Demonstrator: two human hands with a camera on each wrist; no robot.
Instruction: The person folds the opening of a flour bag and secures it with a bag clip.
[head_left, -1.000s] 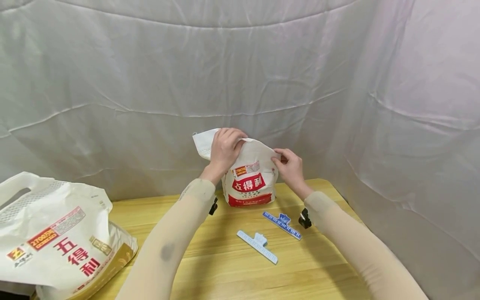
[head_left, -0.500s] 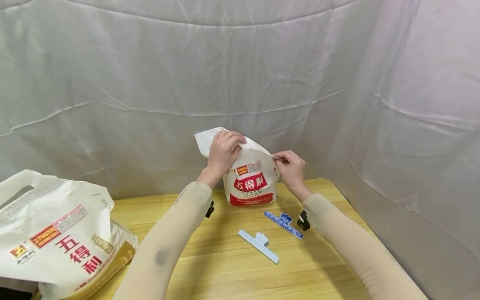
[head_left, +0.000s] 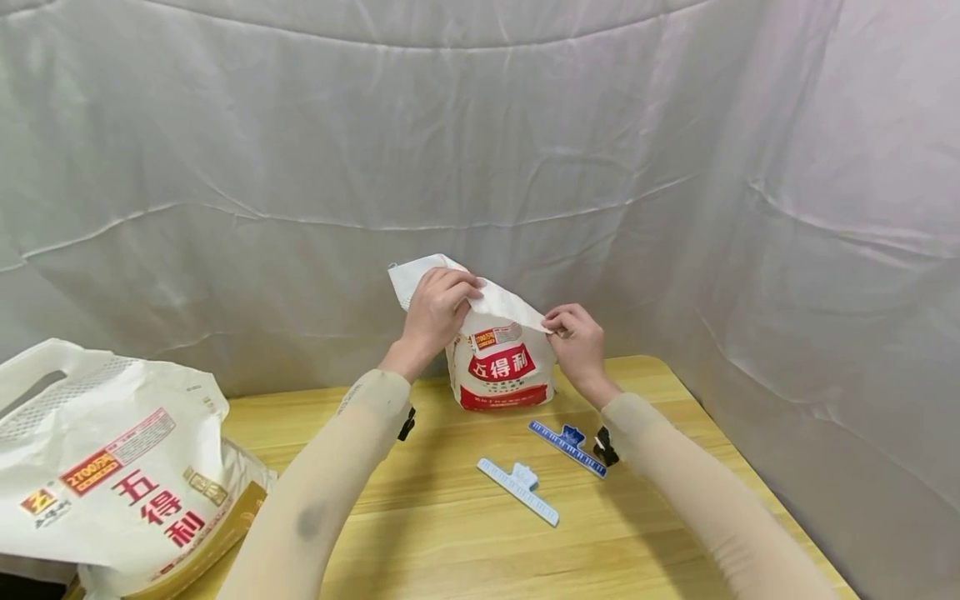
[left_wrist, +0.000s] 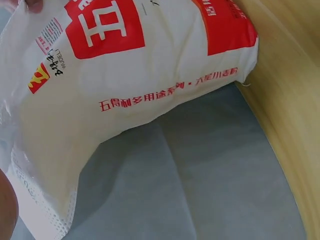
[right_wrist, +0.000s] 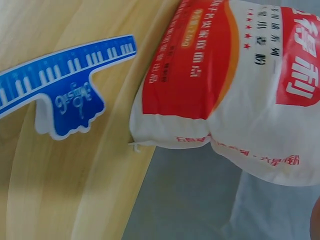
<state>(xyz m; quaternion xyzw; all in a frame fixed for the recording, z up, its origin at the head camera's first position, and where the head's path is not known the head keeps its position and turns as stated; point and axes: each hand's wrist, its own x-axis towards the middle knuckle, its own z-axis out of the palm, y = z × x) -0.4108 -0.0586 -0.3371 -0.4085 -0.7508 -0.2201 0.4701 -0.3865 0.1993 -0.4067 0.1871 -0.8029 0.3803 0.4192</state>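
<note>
Fingers of both hands, left (head_left: 433, 310) and right (head_left: 576, 335), pinched the soft, probably heavy white-and-red plastic flour bag's (head_left: 501, 367) limp folded top.

a creased white cloth backdrop (head_left: 480, 125) hangs behind the fingers and wraps round to their right, folds running across it. beneath the fingers lies a light wooden table (head_left: 450, 550) with visible grain, its far edge meeting the cloth. the light is soft and even, casting faint shadows.
</note>
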